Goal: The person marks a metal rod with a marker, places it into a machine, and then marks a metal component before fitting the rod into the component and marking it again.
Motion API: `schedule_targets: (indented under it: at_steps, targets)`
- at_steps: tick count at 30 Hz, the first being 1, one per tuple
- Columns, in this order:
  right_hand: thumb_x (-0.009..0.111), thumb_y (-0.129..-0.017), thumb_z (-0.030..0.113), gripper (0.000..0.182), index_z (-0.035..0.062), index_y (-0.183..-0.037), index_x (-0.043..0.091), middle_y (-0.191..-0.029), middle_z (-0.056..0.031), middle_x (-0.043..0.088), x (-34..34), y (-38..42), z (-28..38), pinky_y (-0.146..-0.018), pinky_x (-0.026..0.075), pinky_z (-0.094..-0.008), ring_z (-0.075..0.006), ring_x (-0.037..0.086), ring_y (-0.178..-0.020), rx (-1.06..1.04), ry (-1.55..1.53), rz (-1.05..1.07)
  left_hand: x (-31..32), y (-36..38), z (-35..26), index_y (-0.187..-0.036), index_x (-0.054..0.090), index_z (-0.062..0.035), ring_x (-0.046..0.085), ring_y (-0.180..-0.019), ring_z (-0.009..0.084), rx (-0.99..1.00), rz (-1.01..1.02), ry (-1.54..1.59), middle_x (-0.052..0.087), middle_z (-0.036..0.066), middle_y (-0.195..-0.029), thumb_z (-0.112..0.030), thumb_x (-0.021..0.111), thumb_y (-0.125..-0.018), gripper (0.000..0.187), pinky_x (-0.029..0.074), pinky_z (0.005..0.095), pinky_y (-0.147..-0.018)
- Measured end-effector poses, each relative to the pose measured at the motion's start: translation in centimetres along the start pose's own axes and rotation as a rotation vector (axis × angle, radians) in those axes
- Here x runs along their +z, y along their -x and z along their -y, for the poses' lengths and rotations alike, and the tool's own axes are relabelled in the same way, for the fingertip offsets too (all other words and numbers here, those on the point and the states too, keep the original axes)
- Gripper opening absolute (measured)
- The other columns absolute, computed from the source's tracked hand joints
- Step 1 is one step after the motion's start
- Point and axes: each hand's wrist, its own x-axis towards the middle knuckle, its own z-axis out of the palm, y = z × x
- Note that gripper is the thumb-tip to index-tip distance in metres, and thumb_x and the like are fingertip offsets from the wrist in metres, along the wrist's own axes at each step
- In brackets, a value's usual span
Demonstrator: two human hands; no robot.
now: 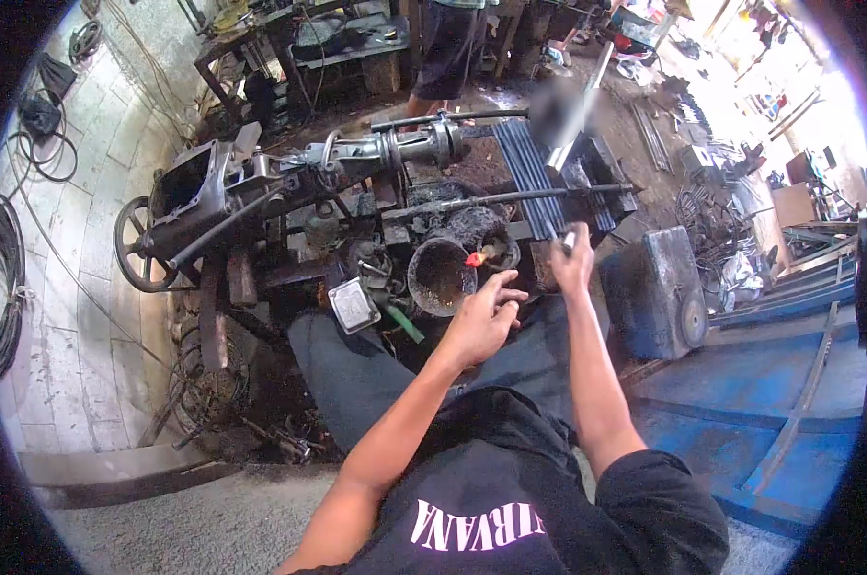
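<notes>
My left hand hangs over my lap with its fingers loosely apart and nothing visible in them. Just beyond its fingertips is a bright red-orange piece, at the rim of a round metal pot. My right hand is closed around a short silvery bar; most of it is hidden by the fingers. Right past that hand lie several parallel dark metal rods. A long pale metal bar slants above them, beside a blurred patch.
A long machine assembly with a handwheel stretches across the left. A white square tin and a green tube lie near my knees. At right stands a dark wheeled box beside blue metal sheeting. Another person's legs show at the back.
</notes>
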Motion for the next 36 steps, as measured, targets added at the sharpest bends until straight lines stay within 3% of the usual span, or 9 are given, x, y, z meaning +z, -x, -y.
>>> schedule_targets:
  at_steps: [2,8,11,13,16,19,22,27,36]
  targets:
    - [0.061,-0.097,0.002,0.020,0.0086,-0.113,0.050,-0.087,-0.0068,0.064,-1.5,2.0,-0.5,-0.058,0.057,-0.0274,-0.0111,0.063,-0.069,0.303,-0.601,0.078,1.1,-1.1,1.6,-0.151,0.037,0.0001,0.069,-0.089,0.0186,-0.036,0.057,0.147,0.066,0.018,-0.130,-0.004,0.048,-0.102,0.050,0.057,0.0341,-0.085]
    - [0.058,-0.097,0.001,0.021,0.0066,-0.116,0.049,-0.088,-0.0084,0.062,-7.1,8.3,0.6,-0.064,0.060,-0.0309,-0.0157,0.064,-0.072,0.396,-0.780,0.038,6.1,-7.4,4.4,-0.160,0.009,-0.0015,0.066,-0.105,0.0253,-0.281,0.139,0.468,0.046,0.023,-0.150,-0.013,0.056,-0.100,0.077,0.054,0.0382,-0.094]
    - [0.061,-0.095,-0.001,0.025,0.0060,-0.116,0.049,-0.095,-0.0100,0.060,-9.4,11.7,0.4,-0.068,0.062,-0.0353,-0.0194,0.066,-0.078,0.407,-0.707,0.014,8.5,-10.9,5.7,-0.156,0.015,-0.0005,0.067,-0.103,0.0256,-0.412,0.086,0.518,0.053,0.021,-0.143,-0.015,0.057,-0.100,0.071,0.055,0.0401,-0.092]
    - [0.062,-0.094,-0.001,0.026,0.0059,-0.116,0.050,-0.095,-0.0096,0.059,-11.2,13.3,1.0,-0.069,0.062,-0.0367,-0.0202,0.066,-0.078,0.419,-0.710,0.023,9.1,-13.3,6.9,-0.145,0.026,-0.0009,0.068,-0.096,0.0261,-0.232,0.108,0.739,0.060,0.018,-0.126,-0.013,0.057,-0.100,0.056,0.058,0.0427,-0.084]
    - [0.066,-0.087,-0.004,0.034,0.0062,-0.115,0.050,-0.096,-0.0088,0.059,-14.0,13.7,0.2,-0.071,0.062,-0.0389,-0.0213,0.067,-0.081,0.507,-0.714,0.054,11.7,-12.7,6.4,-0.132,0.034,-0.0025,0.069,-0.086,0.0267,-0.330,0.041,0.603,0.062,0.015,-0.109,-0.006,0.056,-0.100,0.039,0.061,0.0431,-0.074]
    - [0.078,-0.077,-0.004,0.045,0.0087,-0.113,0.054,-0.098,-0.0034,0.061,-17.6,12.8,2.6,-0.075,0.061,-0.0355,-0.0201,0.069,-0.084,0.611,-0.793,0.451,13.0,-9.4,6.1,-0.133,0.038,-0.0008,0.070,-0.085,0.0266,-0.254,0.085,0.585,0.062,0.016,-0.105,0.002,0.052,-0.100,0.035,0.061,0.0418,-0.073]
    - [0.077,-0.078,-0.002,0.045,0.0079,-0.116,0.055,-0.103,-0.0053,0.065,-18.5,12.2,1.0,-0.079,0.059,-0.0349,-0.0206,0.069,-0.085,0.470,-0.625,0.480,10.7,-3.7,3.7,-0.130,0.042,-0.0005,0.070,-0.086,0.0248,-0.224,0.175,0.665,0.062,0.014,-0.104,0.001,0.053,-0.100,0.032,0.060,0.0398,-0.078]
    - [0.066,-0.095,0.014,0.025,0.0042,-0.116,0.057,-0.097,-0.0132,0.070,-15.5,9.8,6.1,-0.078,0.056,-0.0345,-0.0206,0.068,-0.086,0.467,-0.820,0.269,4.2,6.1,0.1,-0.130,0.044,0.0002,0.069,-0.089,0.0230,-0.163,0.254,0.635,0.063,0.012,-0.107,0.001,0.052,-0.101,0.030,0.058,0.0380,-0.085]
    - [0.059,-0.099,0.004,0.017,0.0019,-0.117,0.059,-0.083,-0.0091,0.073,-2.9,13.5,21.5,-0.073,0.056,-0.0306,-0.0155,0.070,-0.075,-0.022,-0.798,0.570,-8.1,12.0,4.7,-0.125,0.044,0.0020,0.071,-0.080,0.0257,-0.082,-0.362,0.386,0.064,0.015,-0.100,-0.001,0.064,-0.097,0.035,0.062,0.0383,-0.074]
